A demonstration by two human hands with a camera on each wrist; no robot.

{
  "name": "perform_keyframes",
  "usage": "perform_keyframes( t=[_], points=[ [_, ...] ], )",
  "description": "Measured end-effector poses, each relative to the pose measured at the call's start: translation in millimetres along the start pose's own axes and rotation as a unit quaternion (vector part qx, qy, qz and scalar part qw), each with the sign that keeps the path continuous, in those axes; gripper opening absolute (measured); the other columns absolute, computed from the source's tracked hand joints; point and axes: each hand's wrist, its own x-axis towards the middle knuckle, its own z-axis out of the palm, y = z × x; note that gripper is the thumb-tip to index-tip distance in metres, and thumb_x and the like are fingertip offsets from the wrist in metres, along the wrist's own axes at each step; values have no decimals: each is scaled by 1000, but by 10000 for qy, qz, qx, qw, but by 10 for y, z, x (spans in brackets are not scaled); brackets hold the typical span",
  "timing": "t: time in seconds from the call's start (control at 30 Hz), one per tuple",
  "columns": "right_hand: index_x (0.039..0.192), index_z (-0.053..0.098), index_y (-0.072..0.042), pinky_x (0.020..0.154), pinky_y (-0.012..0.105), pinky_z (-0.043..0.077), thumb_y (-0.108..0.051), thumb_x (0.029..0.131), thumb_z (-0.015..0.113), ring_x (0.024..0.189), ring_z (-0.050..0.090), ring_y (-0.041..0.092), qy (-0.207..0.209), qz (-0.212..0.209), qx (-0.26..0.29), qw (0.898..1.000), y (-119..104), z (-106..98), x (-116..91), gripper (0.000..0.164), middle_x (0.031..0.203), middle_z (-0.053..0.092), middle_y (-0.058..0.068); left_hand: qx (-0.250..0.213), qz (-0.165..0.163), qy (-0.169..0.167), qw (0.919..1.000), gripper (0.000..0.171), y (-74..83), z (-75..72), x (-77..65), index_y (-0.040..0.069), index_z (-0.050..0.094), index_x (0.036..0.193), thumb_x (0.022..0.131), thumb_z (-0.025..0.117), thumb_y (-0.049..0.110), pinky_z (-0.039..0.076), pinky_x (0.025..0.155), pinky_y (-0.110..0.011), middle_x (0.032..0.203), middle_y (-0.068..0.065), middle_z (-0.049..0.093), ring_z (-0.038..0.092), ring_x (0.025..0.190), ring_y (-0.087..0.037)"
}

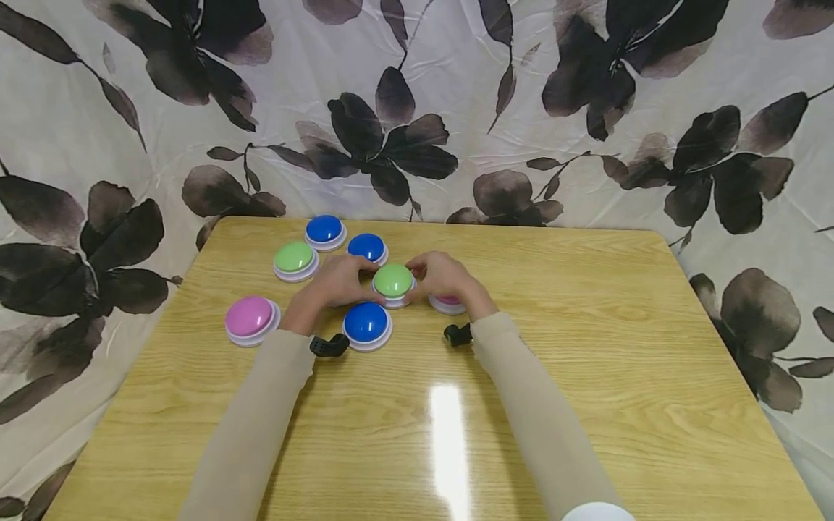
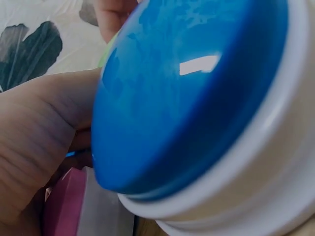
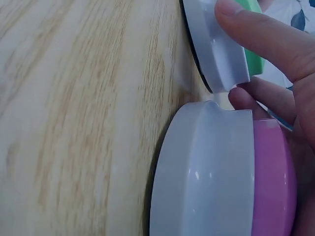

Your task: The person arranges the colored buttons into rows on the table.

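A green dome push button (image 1: pixel 393 280) with a white base sits between both hands in the head view. My left hand (image 1: pixel 339 281) grips its left side, thumb and fingers at the rim. From the other side my right hand (image 1: pixel 445 277) holds the base; in the right wrist view the thumb (image 3: pixel 266 37) lies on the white base (image 3: pixel 221 49). Just in front stands a blue push button (image 1: pixel 365 325), which fills much of the left wrist view. A pink push button (image 1: pixel 447 304) is partly hidden under my right hand.
Behind my left hand are two more blue buttons, one at the back (image 1: pixel 323 229) and one nearer (image 1: pixel 366 247), plus another green button (image 1: pixel 294 259). A second pink button (image 1: pixel 250 319) lies at the left. All stand on a wooden table (image 1: pixel 586 347) before a flowered cloth (image 1: pixel 495 145).
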Motion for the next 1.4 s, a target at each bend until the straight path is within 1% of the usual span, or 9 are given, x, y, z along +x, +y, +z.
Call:
perform_keyframes(
  t=[0.23, 0.4, 0.6, 0.77, 0.93, 1.03, 1.13, 1.23, 1.4],
  points=[
    [127, 64, -12, 87, 31, 47, -38, 68, 89, 96, 59, 14, -100, -274, 393, 9988, -8, 15, 25, 69, 106, 64, -2, -360, -46, 93, 9993, 84, -63, -10, -54, 15, 63, 130, 65, 79, 66, 42, 99, -45, 125, -2, 63, 53, 114, -23],
    [127, 64, -10, 91, 32, 46, -38, 68, 89, 102, 57, 16, -110, -397, 467, 9981, 12, -54, 23, 70, 112, 63, 0, -613, 42, 10, 9981, 91, -42, -32, -26, 10, 59, 134, 65, 78, 67, 42, 100, -45, 127, -6, 61, 53, 117, -25],
    [127, 64, -10, 99, 36, 42, -37, 70, 88, 115, 52, 17, 101, -630, 432, 9970, 42, -210, -40, 67, 122, 62, 0, -921, 155, 39, 9956, 90, 81, -98, 39, 7, 56, 135, 68, 80, 61, 45, 98, -42, 128, -8, 59, 56, 115, -24],
    [130, 62, -11, 97, 37, 44, -35, 72, 86, 118, 52, 20, 310, -693, 774, 9941, 82, -335, -148, 67, 126, 61, 1, -1059, 359, 118, 9937, 85, 201, -165, 76, 5, 53, 137, 74, 78, 56, 43, 100, -44, 132, -11, 54, 52, 120, -27],
    [132, 58, -6, 89, 35, 50, -22, 75, 85, 109, 58, 23, 553, -697, 1382, 9864, 136, -402, -272, 65, 127, 60, 6, -961, 623, 303, 9930, 82, 328, -190, 148, 7, 54, 136, 76, 76, 58, 41, 100, -44, 128, -7, 55, 50, 118, -26],
    [133, 56, -1, 84, 34, 53, -13, 74, 85, 102, 62, 26, 601, -637, 1940, 9771, 138, -415, -358, 67, 128, 58, 11, -1025, 771, 382, 9910, 79, 403, -184, 175, 8, 56, 134, 76, 76, 57, 41, 99, -43, 124, -5, 57, 50, 115, -25],
    [133, 55, -1, 81, 35, 54, -12, 73, 86, 98, 64, 27, 678, -561, 2167, 9723, 139, -442, -437, 69, 128, 57, 12, -1226, 850, 432, 9879, 75, 497, -181, 186, 8, 58, 132, 76, 78, 53, 42, 96, -41, 120, -5, 58, 50, 112, -24],
    [134, 55, -4, 83, 35, 53, -18, 72, 87, 100, 62, 25, 836, -526, 1907, 9767, 164, -484, -516, 71, 126, 57, 10, -1332, 906, 533, 9855, 72, 597, -172, 206, 9, 60, 130, 75, 79, 52, 43, 93, -40, 118, -3, 58, 49, 110, -22],
    [132, 58, -6, 86, 38, 46, -23, 73, 86, 104, 55, 23, 1197, -607, 1357, 9816, 244, -545, -657, 68, 123, 60, 7, -1400, 1249, 678, 9799, 67, 732, -123, 256, 8, 61, 128, 76, 81, 46, 44, 94, -41, 117, -4, 60, 51, 107, -22]
  ],
)
